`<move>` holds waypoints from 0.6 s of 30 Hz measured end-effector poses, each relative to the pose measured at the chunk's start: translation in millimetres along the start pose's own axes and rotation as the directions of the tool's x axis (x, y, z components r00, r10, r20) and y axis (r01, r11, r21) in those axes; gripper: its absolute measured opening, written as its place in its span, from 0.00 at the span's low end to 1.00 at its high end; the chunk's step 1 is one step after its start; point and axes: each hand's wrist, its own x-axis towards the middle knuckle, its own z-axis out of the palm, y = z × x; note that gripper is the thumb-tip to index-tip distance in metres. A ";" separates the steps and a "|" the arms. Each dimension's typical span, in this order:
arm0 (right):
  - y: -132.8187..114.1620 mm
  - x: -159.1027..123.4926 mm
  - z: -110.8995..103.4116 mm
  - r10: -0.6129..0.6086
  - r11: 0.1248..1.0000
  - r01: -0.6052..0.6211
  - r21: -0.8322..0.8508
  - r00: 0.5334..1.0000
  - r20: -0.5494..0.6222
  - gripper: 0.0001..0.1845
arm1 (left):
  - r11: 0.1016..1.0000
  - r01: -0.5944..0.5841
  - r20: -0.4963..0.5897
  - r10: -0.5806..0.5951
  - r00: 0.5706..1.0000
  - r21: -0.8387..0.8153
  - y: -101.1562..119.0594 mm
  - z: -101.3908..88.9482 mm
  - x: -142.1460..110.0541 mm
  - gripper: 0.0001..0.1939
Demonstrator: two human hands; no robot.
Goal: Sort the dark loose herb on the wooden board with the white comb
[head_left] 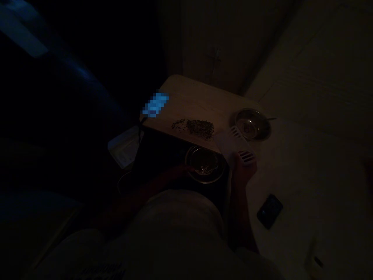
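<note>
right hand: gripping a pale slotted tray
left hand: at the rim of the metal dish; too dark to tell whether closed
metal dish: between the hands, small bits inside
dark pile: on the wooden surface, beyond the left hand
steel bowl: beyond the right hand
black device: right of the right hand

Pile on table, bowl to right

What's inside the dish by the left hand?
Inside the dish, pale bits lie toward the wearer; the left hand covers part of its rim; darkness obscures the rest.
</note>
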 end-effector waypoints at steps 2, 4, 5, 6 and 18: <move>0.9 -1.7 0.3 0.007 1.000 -0.007 0.004 1.000 -0.001 0.16 | 1.000 0.003 -0.007 -0.003 1.000 -0.001 -0.4 -0.9 0.6 0.26; 2.7 -3.0 0.3 0.016 1.000 -0.016 0.013 1.000 -0.003 0.16 | 1.000 0.006 -0.007 -0.006 1.000 -0.011 -0.5 -0.7 1.0 0.26; 3.5 -3.2 0.3 0.021 1.000 -0.021 0.010 1.000 -0.004 0.16 | 1.000 0.004 -0.002 -0.004 1.000 -0.017 -0.4 -0.2 0.9 0.27; 4.0 -3.3 0.4 0.023 1.000 -0.023 0.004 1.000 -0.009 0.16 | 1.000 0.001 0.011 -0.001 1.000 -0.023 -0.1 0.6 0.8 0.27; 8.5 -3.0 3.7 -0.007 1.000 0.007 0.001 0.999 -0.038 0.15 | 0.999 -0.012 0.056 0.014 0.998 -0.029 1.5 4.4 -1.5 0.24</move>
